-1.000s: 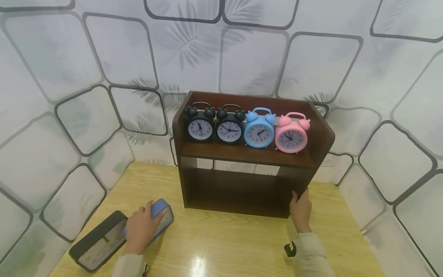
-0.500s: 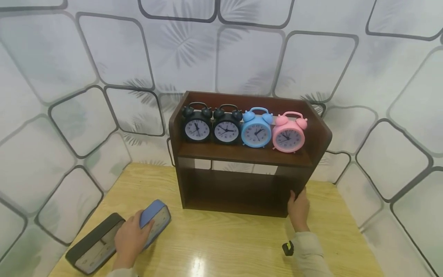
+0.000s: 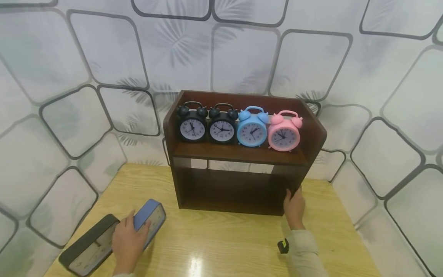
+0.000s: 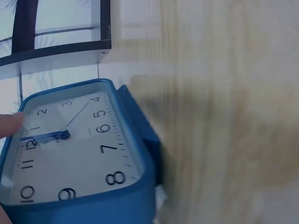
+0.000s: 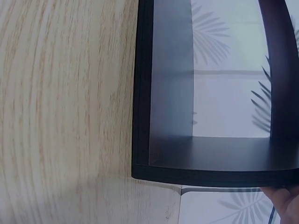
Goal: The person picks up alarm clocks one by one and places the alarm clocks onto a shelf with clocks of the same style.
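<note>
A blue rectangular clock [image 3: 149, 219] with rounded corners leans on its side on the table at the left. My left hand [image 3: 129, 242] grips it, the thumb lying over its face near the 1. In the left wrist view, the dial of the blue clock [image 4: 74, 154] is turned sideways. A dark rectangular clock [image 3: 90, 246] lies just left of that hand, partly covered by it. My right hand [image 3: 295, 207] holds the lower right side panel of a dark brown two-tier shelf [image 3: 238, 156], thumb on the front edge.
On the upper tier stand two black twin-bell clocks [image 3: 192, 129], a light blue twin-bell clock [image 3: 252, 132] and a pink one [image 3: 284, 136]. A small black-and-yellow object [image 3: 283, 246] sits beside the right sleeve. Patterned walls [image 3: 242, 61] enclose the wooden table [image 3: 214, 242].
My left hand has shifted left along the blue clock, uncovering more of its top. The right hand keeps its hold on the shelf. The head view has drifted slightly right.
</note>
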A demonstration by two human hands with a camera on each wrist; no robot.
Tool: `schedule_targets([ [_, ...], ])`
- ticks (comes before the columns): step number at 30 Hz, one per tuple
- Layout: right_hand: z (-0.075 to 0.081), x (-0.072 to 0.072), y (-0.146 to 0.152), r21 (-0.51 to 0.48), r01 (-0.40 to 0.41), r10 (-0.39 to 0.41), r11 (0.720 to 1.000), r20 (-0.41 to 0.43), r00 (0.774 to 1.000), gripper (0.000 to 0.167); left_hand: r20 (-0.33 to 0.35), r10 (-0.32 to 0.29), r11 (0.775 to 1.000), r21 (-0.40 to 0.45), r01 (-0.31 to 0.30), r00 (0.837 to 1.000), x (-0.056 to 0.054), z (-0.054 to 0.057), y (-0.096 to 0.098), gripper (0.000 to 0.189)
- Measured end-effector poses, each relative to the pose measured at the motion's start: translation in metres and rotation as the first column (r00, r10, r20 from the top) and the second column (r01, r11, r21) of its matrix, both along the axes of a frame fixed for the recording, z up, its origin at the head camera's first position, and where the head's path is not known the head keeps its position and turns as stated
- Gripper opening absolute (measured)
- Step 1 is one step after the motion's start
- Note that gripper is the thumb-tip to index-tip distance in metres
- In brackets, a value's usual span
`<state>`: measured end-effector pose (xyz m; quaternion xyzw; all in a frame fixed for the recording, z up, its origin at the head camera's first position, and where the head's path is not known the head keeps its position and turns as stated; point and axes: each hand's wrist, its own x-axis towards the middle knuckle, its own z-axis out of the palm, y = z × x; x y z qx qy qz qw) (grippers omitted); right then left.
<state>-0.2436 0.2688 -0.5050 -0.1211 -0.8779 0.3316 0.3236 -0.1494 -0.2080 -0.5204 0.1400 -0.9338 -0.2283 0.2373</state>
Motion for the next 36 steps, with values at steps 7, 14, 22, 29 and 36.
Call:
schedule_targets([
  [7, 0.001, 0.001, -0.002, 0.004, 0.004, -0.004, 1.000, -0.012, 1.000, 0.037, -0.031, 0.044, 0.972, 0.232, -0.036, 0.999, 0.012, -0.007, -0.003, 0.068],
  [14, -0.001, -0.001, -0.001, 0.014, 0.018, -0.018, 1.000, -0.013, 1.000, 0.039, 0.044, 0.065, 0.976, 0.207, -0.073, 0.997, 0.021, -0.001, 0.001, 0.065],
  [22, 0.000, -0.001, -0.001, 0.006, 0.002, -0.002, 1.000, -0.012, 1.000, 0.037, 0.041, 0.111, 0.963, 0.241, -0.118, 0.993, 0.024, -0.006, 0.014, 0.070],
  [29, -0.002, 0.000, -0.002, 0.008, -0.001, 0.001, 1.000, -0.018, 1.000, 0.035, 0.074, 0.166, 0.831, 0.526, -0.180, 0.983, 0.025, -0.018, 0.023, 0.100],
  [36, -0.002, -0.001, -0.001, 0.015, 0.007, -0.007, 1.000, -0.024, 1.000, 0.033, 0.051, 0.272, 0.586, 0.783, -0.208, 0.961, 0.026, -0.028, 0.038, 0.109],
])
